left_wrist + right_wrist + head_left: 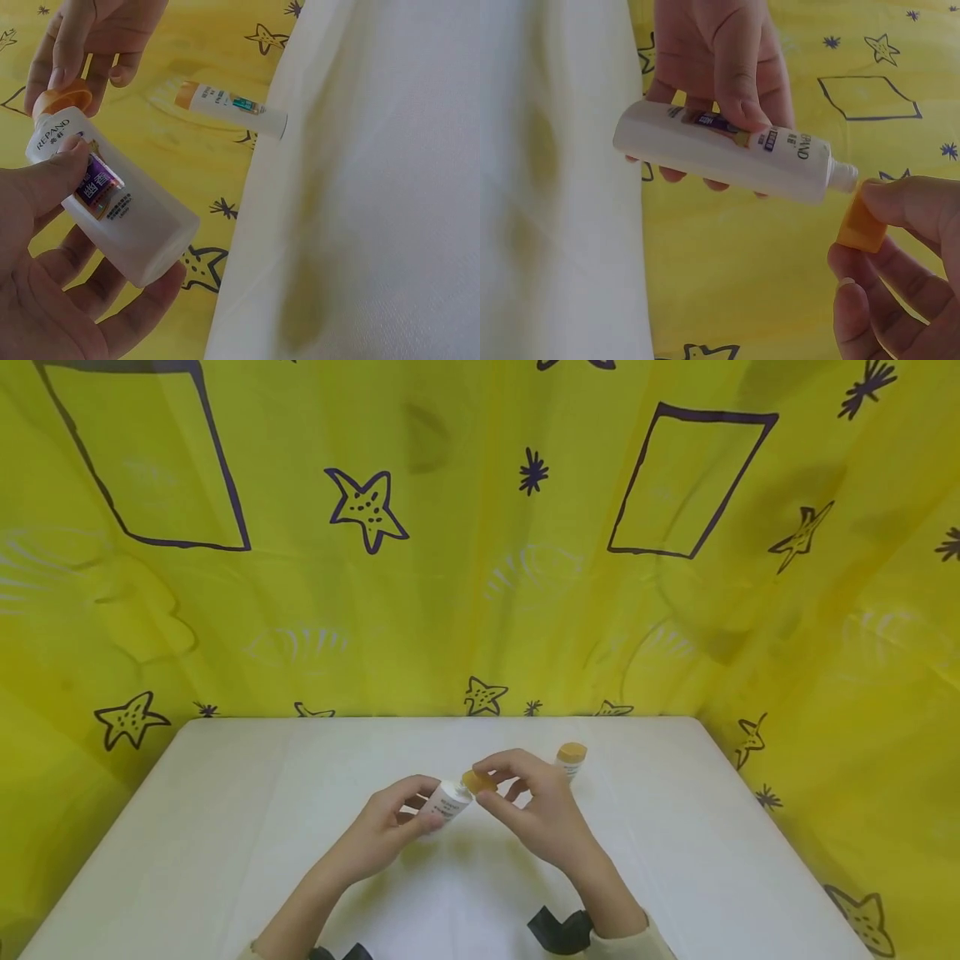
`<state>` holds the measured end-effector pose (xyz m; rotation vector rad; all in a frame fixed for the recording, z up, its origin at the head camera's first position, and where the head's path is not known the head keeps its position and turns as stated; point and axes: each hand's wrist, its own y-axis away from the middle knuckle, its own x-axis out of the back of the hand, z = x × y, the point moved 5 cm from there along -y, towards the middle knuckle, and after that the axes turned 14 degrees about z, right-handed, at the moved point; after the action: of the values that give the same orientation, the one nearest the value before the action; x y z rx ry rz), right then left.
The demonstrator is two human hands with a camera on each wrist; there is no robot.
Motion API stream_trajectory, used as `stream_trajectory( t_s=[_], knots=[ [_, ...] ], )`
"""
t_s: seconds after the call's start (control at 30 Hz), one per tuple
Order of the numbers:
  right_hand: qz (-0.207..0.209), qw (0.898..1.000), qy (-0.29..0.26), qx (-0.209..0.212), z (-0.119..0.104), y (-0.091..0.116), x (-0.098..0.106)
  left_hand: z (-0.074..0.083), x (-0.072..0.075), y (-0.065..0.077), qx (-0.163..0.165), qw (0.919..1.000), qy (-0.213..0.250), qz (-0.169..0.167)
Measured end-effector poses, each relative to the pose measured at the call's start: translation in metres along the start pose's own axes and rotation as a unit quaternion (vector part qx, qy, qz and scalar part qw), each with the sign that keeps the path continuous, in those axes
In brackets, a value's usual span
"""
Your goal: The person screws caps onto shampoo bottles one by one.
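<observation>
With your left hand (381,828) gripping the tall white plastic bottle (705,159) and your right hand (538,806) pinching the short orange plastic cap (864,226) just beyond your left hand, it's probably best to line them up straight.

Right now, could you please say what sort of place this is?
Probably an indoor tabletop workspace: a white table, a yellow patterned curtain behind it, and a capped bottle standing on top.
</observation>
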<state>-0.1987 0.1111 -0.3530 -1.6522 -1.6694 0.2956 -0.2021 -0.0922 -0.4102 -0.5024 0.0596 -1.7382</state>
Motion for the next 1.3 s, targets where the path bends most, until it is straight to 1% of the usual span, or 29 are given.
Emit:
stream_trajectory(
  t_s=[0.17,0.5,0.67,0.8,0.97,1.07,1.3],
  knots=[
    [-0.013,1.0,-0.001,0.005,-0.0038,0.0007,-0.004,0.0008,-0.0012,0.0006,-0.002,1.0,-0.005,-0.001],
    [-0.01,1.0,0.0,0.015,-0.0041,0.0019,-0.0088,-0.0004,-0.0049,0.0027,0.015,0.9998,-0.002,-0.01],
    [-0.009,1.0,-0.006,0.026,-0.0054,0.0031,-0.0097,0.0004,-0.0062,0.0032,0.012,0.9998,-0.002,-0.017],
    [-0.015,0.999,-0.01,0.035,-0.0083,0.0031,-0.0098,0.0007,-0.0053,0.0024,0.007,0.9998,-0.007,-0.017],
    [-0.026,0.999,-0.011,0.031,-0.0094,0.0033,-0.0096,0.0001,-0.0023,0.0018,0.01,0.9998,-0.011,-0.011],
    [-0.032,0.999,-0.006,0.038,-0.0086,0.0041,-0.0097,0.0001,-0.001,0.0016,0.01,0.9998,-0.011,-0.01],
    [-0.037,0.999,-0.002,0.035,-0.0051,0.0043,-0.0089,0.0011,-0.0003,0.0016,0.008,0.9999,-0.012,-0.008]
  ],
)
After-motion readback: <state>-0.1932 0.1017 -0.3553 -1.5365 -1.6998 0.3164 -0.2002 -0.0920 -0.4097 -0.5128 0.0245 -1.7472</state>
